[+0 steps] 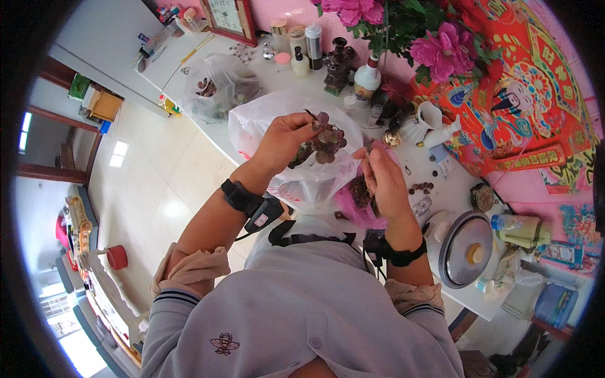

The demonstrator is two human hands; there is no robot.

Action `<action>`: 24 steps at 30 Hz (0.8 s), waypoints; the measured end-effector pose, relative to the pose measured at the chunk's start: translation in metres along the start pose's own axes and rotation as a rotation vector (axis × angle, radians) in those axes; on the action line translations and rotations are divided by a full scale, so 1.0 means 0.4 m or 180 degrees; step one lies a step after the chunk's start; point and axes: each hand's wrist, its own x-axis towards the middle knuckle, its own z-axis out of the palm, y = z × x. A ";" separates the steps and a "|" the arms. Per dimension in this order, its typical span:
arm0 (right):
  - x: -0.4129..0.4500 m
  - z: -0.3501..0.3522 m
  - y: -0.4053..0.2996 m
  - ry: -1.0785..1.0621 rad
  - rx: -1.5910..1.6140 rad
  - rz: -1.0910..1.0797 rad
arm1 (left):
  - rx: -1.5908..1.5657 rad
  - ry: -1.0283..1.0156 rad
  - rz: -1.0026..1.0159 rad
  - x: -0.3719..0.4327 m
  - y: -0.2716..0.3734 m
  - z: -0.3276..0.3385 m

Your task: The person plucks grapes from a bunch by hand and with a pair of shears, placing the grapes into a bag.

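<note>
My left hand [288,139] pinches the stem of a bunch of dark purple grapes [329,141], which hangs over an open white plastic bag [302,184]. To the right, my right hand [384,175] is raised with thumb and fingers closed around a small dark item [368,142]; blur hides what exactly it is. Below that hand, and partly covered by it, lies a pink plastic bag [347,201] with brownish-green stalky scraps inside. Further left, a second clear plastic bag [227,80] holds more grapes.
Several loose grapes [420,188] lie right of my right hand, near a lidded metal pot [465,250]. Along the wall stand a white bottle [367,78], a white vase [427,115], a pump bottle [300,64] and a framed clock [229,19]. Pink artificial flowers [444,49] overhang the table.
</note>
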 end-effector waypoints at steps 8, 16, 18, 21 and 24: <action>-0.016 -0.005 0.033 -0.0202 0.0331 0.0204 | 0.0045 -0.0090 -0.0022 0.022 0.003 0.070; -0.004 -0.020 0.076 0.0090 0.0353 0.0131 | 0.0467 -0.0196 -0.0057 0.023 -0.013 0.100; -0.008 -0.020 0.078 0.0197 0.0488 0.0194 | 0.0541 -0.0337 0.0062 0.024 -0.023 0.103; -0.010 -0.027 0.086 0.0279 0.0403 0.0114 | 0.0483 -0.0429 0.0095 0.027 -0.040 0.119; -0.014 -0.037 0.104 0.0318 0.0383 0.0037 | 0.0563 -0.0510 0.0079 0.033 -0.056 0.127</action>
